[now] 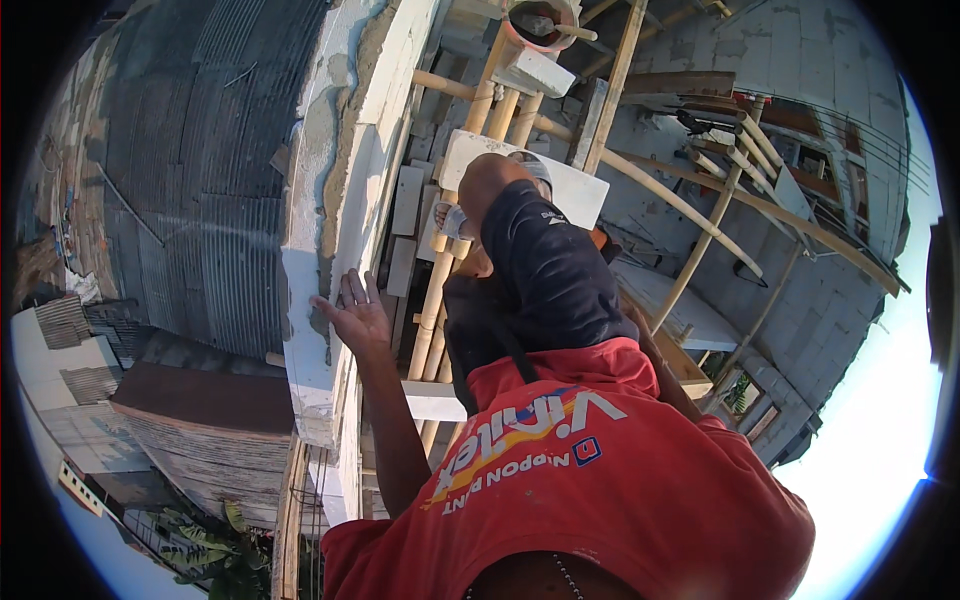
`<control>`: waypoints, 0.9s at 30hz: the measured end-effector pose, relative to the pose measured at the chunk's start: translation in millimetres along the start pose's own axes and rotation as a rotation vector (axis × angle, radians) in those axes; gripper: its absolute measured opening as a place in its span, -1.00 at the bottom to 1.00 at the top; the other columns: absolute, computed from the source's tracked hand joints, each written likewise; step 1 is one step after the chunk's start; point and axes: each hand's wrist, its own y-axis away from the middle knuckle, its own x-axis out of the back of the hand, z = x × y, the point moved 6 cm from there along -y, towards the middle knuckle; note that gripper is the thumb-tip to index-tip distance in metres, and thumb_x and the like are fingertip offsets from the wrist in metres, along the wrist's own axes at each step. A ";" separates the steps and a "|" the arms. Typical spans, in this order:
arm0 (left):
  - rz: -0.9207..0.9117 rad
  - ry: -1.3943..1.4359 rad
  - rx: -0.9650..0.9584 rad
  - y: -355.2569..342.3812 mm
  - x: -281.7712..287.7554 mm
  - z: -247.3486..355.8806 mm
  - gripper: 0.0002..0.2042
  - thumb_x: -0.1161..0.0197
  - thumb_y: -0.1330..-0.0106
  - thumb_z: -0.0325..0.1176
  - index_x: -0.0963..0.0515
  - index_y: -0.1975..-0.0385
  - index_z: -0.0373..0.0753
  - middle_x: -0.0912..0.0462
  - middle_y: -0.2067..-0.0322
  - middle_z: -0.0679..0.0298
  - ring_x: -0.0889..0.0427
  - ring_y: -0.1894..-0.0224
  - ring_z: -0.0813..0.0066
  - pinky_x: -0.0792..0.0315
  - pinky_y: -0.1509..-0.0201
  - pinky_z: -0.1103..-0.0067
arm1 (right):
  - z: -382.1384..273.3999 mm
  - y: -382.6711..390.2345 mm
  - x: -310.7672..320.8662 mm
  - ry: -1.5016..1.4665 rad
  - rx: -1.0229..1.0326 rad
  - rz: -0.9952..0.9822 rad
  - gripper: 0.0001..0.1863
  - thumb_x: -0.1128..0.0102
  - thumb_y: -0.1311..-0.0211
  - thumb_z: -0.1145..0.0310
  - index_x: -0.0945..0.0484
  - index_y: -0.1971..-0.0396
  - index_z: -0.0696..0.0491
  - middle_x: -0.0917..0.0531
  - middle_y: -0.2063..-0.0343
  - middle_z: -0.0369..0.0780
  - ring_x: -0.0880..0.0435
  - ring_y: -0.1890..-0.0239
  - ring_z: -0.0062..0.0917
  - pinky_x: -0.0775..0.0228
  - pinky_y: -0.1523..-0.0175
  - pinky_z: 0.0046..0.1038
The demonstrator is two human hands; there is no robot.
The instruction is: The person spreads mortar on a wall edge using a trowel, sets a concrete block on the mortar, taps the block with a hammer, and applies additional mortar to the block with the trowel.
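My left hand [360,318] is held over the top of a pale block wall [312,255], palm turned up and fingers spread, with nothing in it. A strip of grey mortar [345,120] runs along the wall's top beyond the fingers. My right arm [662,372] comes down by my right thigh. Its hand is mostly hidden beside the dark shorts, so its fingers do not show. Under my sandalled feet lies a white block [580,190] across bamboo poles [430,315].
A bucket [545,22] with a stick-like handle across its rim stands ahead, by another white block [535,72]. Bamboo poles [690,215] slant over a drop on the right. Corrugated roofs [200,150] lie below, left of the wall.
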 end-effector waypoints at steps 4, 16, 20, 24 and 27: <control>0.038 0.008 0.031 -1.4 -14.5 -15.1 0.00 -0.11 -0.37 0.22 0.24 -0.46 -0.41 0.14 -0.51 0.00 0.04 -0.54 0.14 -0.09 -0.54 0.14 | 114.1 159.2 -349.7 -0.986 -0.365 0.306 -0.63 -0.12 -0.37 0.14 -0.61 -0.01 0.05 -0.69 0.06 -0.15 -0.67 0.01 -0.25 -0.45 -0.13 -0.33; 0.088 0.033 0.032 8.2 -15.7 -1.5 -0.09 -0.07 -0.45 0.11 0.23 -0.45 -0.48 0.08 -0.51 -0.02 0.02 -0.54 0.20 -0.05 -0.56 0.12 | 106.1 106.6 -345.4 -1.246 -0.454 0.176 -0.46 -0.06 -0.37 0.01 -0.51 -0.15 0.10 -0.64 -0.02 0.04 -0.60 -0.12 -0.05 -0.39 -0.19 -0.16; 0.116 0.015 0.044 13.5 -19.8 0.5 -0.08 -0.08 -0.45 0.11 0.27 -0.44 -0.47 0.06 -0.49 -0.05 0.01 -0.53 0.15 -0.03 -0.56 0.11 | 134.7 50.4 -370.2 -1.385 -0.546 0.208 -0.45 -0.04 -0.38 0.00 -0.49 -0.18 0.08 -0.63 -0.05 0.03 -0.56 -0.15 -0.03 -0.36 -0.22 -0.16; 0.012 -0.080 0.103 47.9 -61.0 -30.5 0.08 -0.05 -0.30 0.35 0.28 -0.46 -0.45 0.11 -0.49 -0.15 0.06 -0.54 0.00 0.01 -0.56 0.06 | 140.1 -3.1 -429.7 -1.332 -0.532 0.270 -0.48 -0.08 -0.38 0.09 -0.49 -0.16 0.17 -0.66 0.03 -0.02 -0.68 0.02 -0.24 -0.43 -0.12 -0.33; -0.082 -0.187 0.269 43.9 -59.7 -112.9 0.19 0.05 -0.18 0.53 0.28 -0.48 -0.41 0.11 -0.47 -0.23 0.07 -0.53 -0.09 0.02 -0.55 0.04 | 177.7 -27.3 -527.4 -1.110 -0.489 0.330 -0.50 -0.09 -0.39 0.09 -0.47 -0.17 0.11 -0.65 0.05 -0.04 -0.69 0.07 -0.22 -0.46 -0.07 -0.29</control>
